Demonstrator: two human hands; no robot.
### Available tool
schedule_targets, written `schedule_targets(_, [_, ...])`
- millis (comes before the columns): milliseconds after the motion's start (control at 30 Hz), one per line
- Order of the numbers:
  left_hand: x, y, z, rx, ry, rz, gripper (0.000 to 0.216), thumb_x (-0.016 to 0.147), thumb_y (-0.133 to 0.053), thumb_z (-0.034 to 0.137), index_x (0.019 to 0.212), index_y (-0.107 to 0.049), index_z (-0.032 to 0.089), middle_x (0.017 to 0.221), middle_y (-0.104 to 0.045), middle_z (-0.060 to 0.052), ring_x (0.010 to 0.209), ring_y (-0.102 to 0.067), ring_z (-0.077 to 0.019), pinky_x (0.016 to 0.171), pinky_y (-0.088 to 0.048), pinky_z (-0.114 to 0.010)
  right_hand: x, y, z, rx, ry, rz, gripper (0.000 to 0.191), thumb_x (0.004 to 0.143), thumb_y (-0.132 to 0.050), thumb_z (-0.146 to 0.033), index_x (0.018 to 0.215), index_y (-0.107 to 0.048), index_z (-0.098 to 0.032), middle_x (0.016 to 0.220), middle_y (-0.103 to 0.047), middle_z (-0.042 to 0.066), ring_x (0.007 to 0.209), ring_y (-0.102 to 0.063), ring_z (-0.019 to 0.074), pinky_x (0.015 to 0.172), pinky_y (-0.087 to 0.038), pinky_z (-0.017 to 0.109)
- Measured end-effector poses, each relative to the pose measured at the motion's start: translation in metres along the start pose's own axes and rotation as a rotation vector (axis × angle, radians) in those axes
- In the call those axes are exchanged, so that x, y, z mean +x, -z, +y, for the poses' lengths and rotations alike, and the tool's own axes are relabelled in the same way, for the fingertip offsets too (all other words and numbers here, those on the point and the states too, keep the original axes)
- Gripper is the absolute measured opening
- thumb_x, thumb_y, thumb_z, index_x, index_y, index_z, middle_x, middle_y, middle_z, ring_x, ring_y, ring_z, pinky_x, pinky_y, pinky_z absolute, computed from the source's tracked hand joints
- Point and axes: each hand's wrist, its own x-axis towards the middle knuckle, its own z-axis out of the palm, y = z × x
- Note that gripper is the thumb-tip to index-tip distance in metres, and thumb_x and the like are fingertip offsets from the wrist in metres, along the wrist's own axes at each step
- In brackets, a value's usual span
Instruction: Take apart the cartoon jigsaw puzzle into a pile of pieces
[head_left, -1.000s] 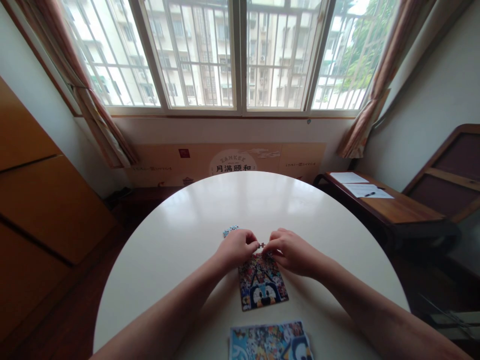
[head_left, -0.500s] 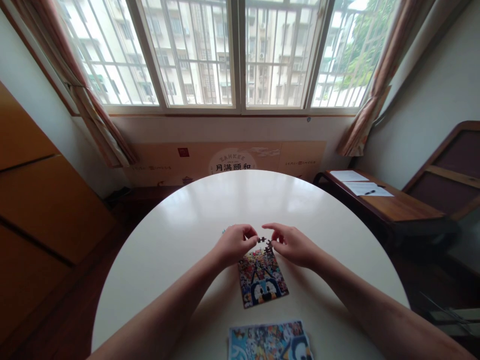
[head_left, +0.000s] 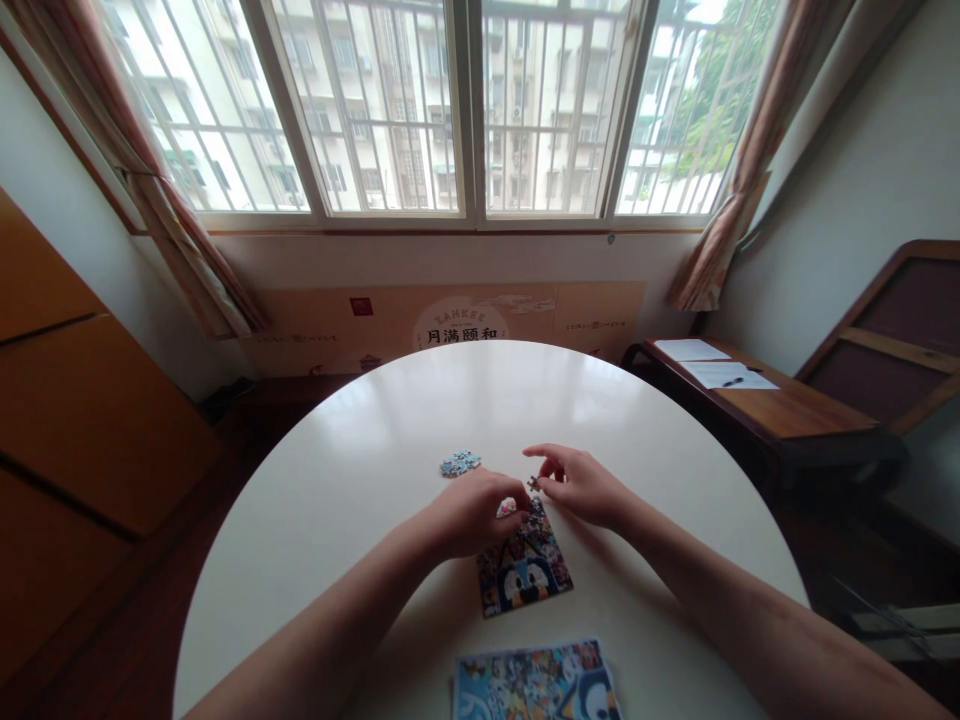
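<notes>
A partly assembled jigsaw puzzle (head_left: 529, 578) with a blue cartoon dog face lies on the white round table (head_left: 300, 560). My left hand (head_left: 476, 512) is over its upper left part, thumb and fingers curled together at its top edge. Whatever those fingertips hold is hidden. Just right of that edge, my right hand (head_left: 581, 484) pinches a small puzzle piece (head_left: 533, 482) between thumb and fingers, index finger stretched out above. Beyond my left hand is a small heap of loose puzzle pieces (head_left: 459, 462), mostly light blue.
A colourful printed picture (head_left: 536, 685) with the same blue dog lies at the table's near edge. Right of the table, a wooden bench (head_left: 810, 405) bears paper sheets (head_left: 731, 375) and a pen. Barred windows and a printed panel (head_left: 300, 325) stand behind.
My left hand has come down and nearer, from beyond the puzzle's top edge onto it, uncovering the loose heap. My right hand has shifted slightly left, a piece now showing at its fingertips.
</notes>
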Motion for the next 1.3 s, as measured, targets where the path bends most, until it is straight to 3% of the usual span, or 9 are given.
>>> schedule_targets(200, [0.002, -0.005, 0.001, -0.028, -0.048, 0.004, 0.015, 0.084, -0.059, 0.019, 0.091, -0.072, 0.022, 0.086, -0.075, -0.002, 0.078, -0.068, -0.0177, 0.076, -0.047, -0.027, 0.002, 0.003, -0.001, 0.049, 0.014, 0.078, 0.042, 0.081, -0.062, -0.023, 0.123, -0.066, -0.023, 0.086, -0.072, 0.002, 0.070, -0.061, 0.0157, 0.068, -0.048, 0.029])
schedule_targets(367, [0.002, 0.004, -0.002, -0.093, -0.013, 0.169, 0.012, 0.085, -0.059, 0.019, 0.089, -0.070, 0.021, 0.091, -0.073, -0.002, 0.081, -0.065, -0.0170, 0.078, -0.047, -0.028, 0.003, 0.004, 0.000, 0.098, 0.019, 0.135, 0.037, 0.083, -0.063, -0.026, 0.120, -0.067, -0.022, 0.086, -0.073, 0.003, 0.072, -0.063, 0.0165, 0.070, -0.050, 0.031])
schedule_targets(567, [-0.007, 0.045, -0.044, 0.059, 0.342, 0.303, 0.017, 0.085, -0.057, 0.029, 0.081, -0.070, 0.019, 0.090, -0.071, -0.006, 0.081, -0.064, -0.0207, 0.073, -0.046, -0.030, 0.003, 0.002, 0.001, 0.101, 0.000, 0.133, 0.035, 0.084, -0.062, -0.027, 0.117, -0.068, -0.022, 0.086, -0.073, 0.003, 0.069, -0.062, 0.0162, 0.068, -0.050, 0.031])
schedule_targets(700, [-0.014, 0.063, -0.067, 0.038, 0.640, 0.258, 0.023, 0.085, -0.054, 0.033, 0.083, -0.070, 0.017, 0.084, -0.073, -0.006, 0.079, -0.066, -0.0222, 0.066, -0.044, -0.029, 0.003, -0.001, 0.002, 0.115, -0.008, 0.102, 0.033, 0.084, -0.062, -0.029, 0.116, -0.069, -0.021, 0.087, -0.074, 0.004, 0.072, -0.064, 0.0174, 0.071, -0.051, 0.032])
schedule_targets(933, [-0.015, 0.053, -0.082, 0.062, 0.763, 0.211, 0.023, 0.083, -0.054, 0.030, 0.077, -0.072, 0.017, 0.083, -0.075, -0.008, 0.077, -0.067, -0.0219, 0.063, -0.043, -0.027, 0.004, -0.006, 0.005, 0.138, -0.029, 0.084, 0.034, 0.082, -0.065, -0.028, 0.114, -0.070, -0.019, 0.087, -0.074, 0.005, 0.075, -0.066, 0.0185, 0.074, -0.052, 0.033])
schedule_targets(1300, [-0.013, 0.039, -0.088, 0.136, 0.728, 0.252, 0.021, 0.084, -0.056, 0.029, 0.085, -0.075, 0.019, 0.092, -0.076, -0.008, 0.085, -0.067, -0.0236, 0.070, -0.045, -0.029, 0.005, -0.007, 0.004, 0.136, -0.054, 0.085, 0.033, 0.081, -0.065, -0.027, 0.112, -0.071, -0.019, 0.086, -0.075, 0.005, 0.075, -0.066, 0.0188, 0.073, -0.051, 0.032])
